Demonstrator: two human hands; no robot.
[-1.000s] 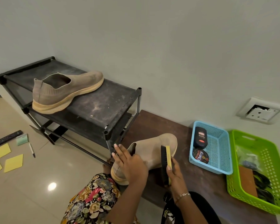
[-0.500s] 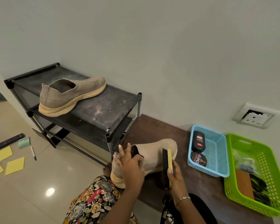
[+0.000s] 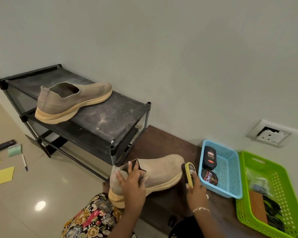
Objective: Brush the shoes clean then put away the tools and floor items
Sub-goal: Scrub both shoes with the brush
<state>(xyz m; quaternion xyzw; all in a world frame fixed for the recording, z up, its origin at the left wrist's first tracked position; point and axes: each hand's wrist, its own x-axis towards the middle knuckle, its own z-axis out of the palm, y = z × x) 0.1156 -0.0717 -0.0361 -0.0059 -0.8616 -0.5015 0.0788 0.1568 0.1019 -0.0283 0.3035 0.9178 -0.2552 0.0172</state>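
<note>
A beige slip-on shoe (image 3: 162, 170) lies on the dark wooden bench (image 3: 158, 143). My left hand (image 3: 131, 184) grips its heel and collar. My right hand (image 3: 195, 189) holds a yellow-backed shoe brush (image 3: 189, 172) at the shoe's toe, bristles toward the shoe. The matching shoe (image 3: 72, 102) stands on the top shelf of the black shoe rack (image 3: 110, 117). On the floor at the left lie a remote (image 3: 2, 146), a green pad (image 3: 15, 150), a pen (image 3: 25, 163) and yellow sticky notes (image 3: 3, 176).
A blue basket (image 3: 230, 169) on the bench holds a black polish bottle (image 3: 209, 158) and a polish tin (image 3: 209, 177). A green basket (image 3: 282, 186) with dark items sits at its right. A wall socket (image 3: 270, 133) is above them.
My right hand has moved the brush from the shoe's side to its toe, toward the blue basket. My left hand keeps hold of the heel.
</note>
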